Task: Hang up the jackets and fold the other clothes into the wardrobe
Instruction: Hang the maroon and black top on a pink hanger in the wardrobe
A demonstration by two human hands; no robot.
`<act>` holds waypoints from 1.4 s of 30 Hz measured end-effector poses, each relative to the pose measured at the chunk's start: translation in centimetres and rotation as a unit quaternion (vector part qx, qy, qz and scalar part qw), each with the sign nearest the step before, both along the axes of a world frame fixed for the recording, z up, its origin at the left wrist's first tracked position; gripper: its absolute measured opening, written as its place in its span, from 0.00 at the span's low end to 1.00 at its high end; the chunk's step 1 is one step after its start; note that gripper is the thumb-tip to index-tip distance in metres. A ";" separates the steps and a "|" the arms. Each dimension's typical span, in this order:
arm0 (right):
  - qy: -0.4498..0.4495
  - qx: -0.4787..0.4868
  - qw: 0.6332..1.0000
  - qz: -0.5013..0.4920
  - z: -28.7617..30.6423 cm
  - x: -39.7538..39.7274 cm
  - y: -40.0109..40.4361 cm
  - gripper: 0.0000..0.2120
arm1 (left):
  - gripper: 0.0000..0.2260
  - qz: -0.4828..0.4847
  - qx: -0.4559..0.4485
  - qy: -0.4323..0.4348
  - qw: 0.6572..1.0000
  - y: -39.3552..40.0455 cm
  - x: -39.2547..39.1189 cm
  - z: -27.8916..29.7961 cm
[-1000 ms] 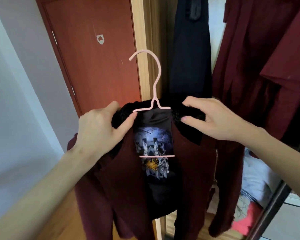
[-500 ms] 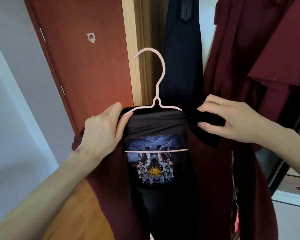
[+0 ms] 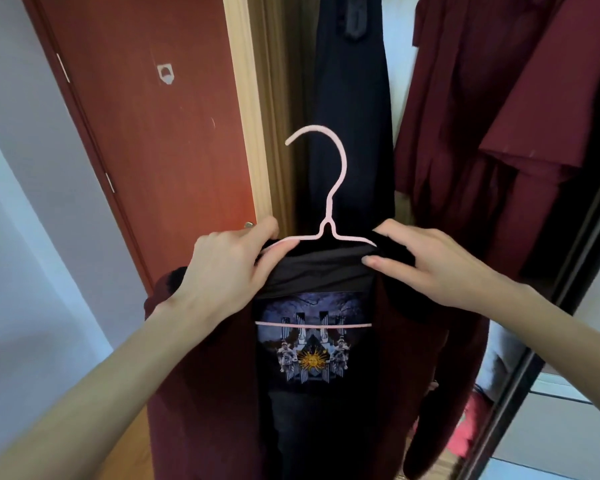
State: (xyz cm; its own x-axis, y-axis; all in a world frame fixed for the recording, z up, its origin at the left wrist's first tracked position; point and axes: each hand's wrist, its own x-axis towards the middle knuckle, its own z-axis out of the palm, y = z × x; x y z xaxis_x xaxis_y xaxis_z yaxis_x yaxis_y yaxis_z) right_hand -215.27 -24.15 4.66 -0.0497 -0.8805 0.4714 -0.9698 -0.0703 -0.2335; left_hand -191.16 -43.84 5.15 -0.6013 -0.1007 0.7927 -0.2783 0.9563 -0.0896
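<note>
A dark red jacket with a black collar hangs on a pink hanger, held up in front of the wardrobe. Its lining shows a printed patch with a sun emblem, crossed by the hanger's lower bar. My left hand grips the jacket's left shoulder over the hanger arm. My right hand pinches the black collar at the right shoulder. The hook points up and left, free of any rail.
A black garment and dark red clothes hang in the open wardrobe behind. A red-brown door stands at left beside a pale wooden frame. The dark sliding-door edge runs down the right. Clothes lie at the wardrobe's bottom right.
The jacket on its hanger has shifted right and slightly lower in view. Both hands have spread outward along the shoulders, opening the front and showing more of the lining.
</note>
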 end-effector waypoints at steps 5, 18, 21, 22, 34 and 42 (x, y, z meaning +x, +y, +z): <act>0.102 -0.020 0.994 -0.019 1.4 -0.4 0.6 0.23 | 0.17 -0.021 0.007 -0.028 0.999 0.0 0.1 0.1; 0.101 -0.024 0.992 -0.069 3.6 -0.9 4.3 0.22 | 0.17 -0.100 -0.005 0.020 0.995 3.3 -4.8 1.4; 0.152 -0.065 0.981 -0.097 4.9 -1.5 6.0 0.23 | 0.16 -0.121 -0.015 0.048 0.991 4.1 -6.4 2.6; 0.162 -0.072 0.979 -0.104 5.1 -1.7 6.5 0.23 | 0.17 -0.122 -0.021 0.053 0.991 4.3 -6.8 3.0; 0.155 -0.155 0.948 -0.231 7.0 -5.1 12.6 0.14 | 0.32 -0.094 0.110 0.055 0.988 6.8 -15.9 4.0; 0.189 -0.153 0.923 -0.297 9.1 -8.3 16.8 0.15 | 0.35 -0.111 0.145 0.090 0.979 10.8 -23.1 5.2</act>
State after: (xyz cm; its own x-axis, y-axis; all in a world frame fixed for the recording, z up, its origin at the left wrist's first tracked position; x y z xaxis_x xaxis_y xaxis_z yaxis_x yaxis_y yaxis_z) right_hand -223.54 -7.34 13.72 -0.2621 -0.5727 0.7767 -0.8667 0.4937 0.0716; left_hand -214.27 -33.07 10.37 -0.4876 -0.2195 0.8450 -0.0462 0.9730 0.2261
